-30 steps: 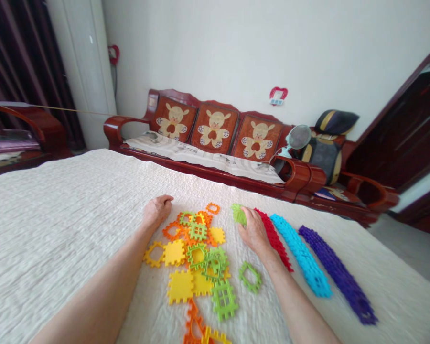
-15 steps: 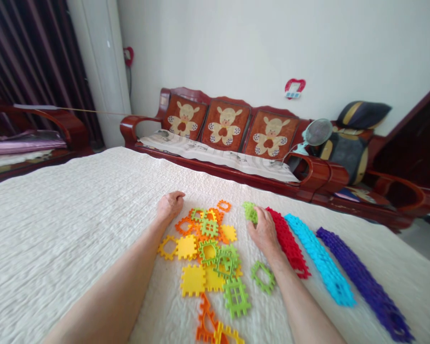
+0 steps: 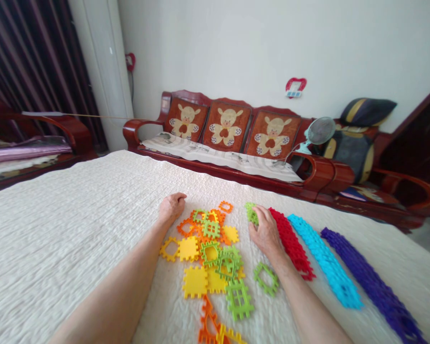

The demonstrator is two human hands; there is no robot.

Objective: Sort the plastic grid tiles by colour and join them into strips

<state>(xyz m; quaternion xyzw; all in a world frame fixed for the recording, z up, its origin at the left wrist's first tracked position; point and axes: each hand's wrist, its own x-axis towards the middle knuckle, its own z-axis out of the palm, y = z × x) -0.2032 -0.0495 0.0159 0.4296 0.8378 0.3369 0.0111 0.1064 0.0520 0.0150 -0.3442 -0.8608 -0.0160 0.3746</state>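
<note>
My left hand (image 3: 172, 207) rests on the quilt left of the pile, its fingers curled in and nothing showing in them. Across from it, my right hand (image 3: 266, 230) has its fingers closed around a small green stack of interlocking plastic tiles (image 3: 251, 213); its fingertips are partly hidden. Between my arms lies a loose pile of toothed tiles: a yellow square tile (image 3: 195, 282), a green window tile (image 3: 239, 299), an orange pointed tile (image 3: 208, 321) and several others, many overlapping. A green frame tile (image 3: 266, 278) lies apart, near my right wrist.
Beyond my right arm, a red row of tiles (image 3: 293, 244), a light blue row (image 3: 325, 260) and a purple row (image 3: 370, 282) lie side by side on the white quilt (image 3: 93, 205). Behind stand a wooden sofa (image 3: 200, 165) and a small fan (image 3: 320, 130).
The view has shifted slightly, moving everything a little right and down. Both hands keep nearly the same places, my right still at the green stack.
</note>
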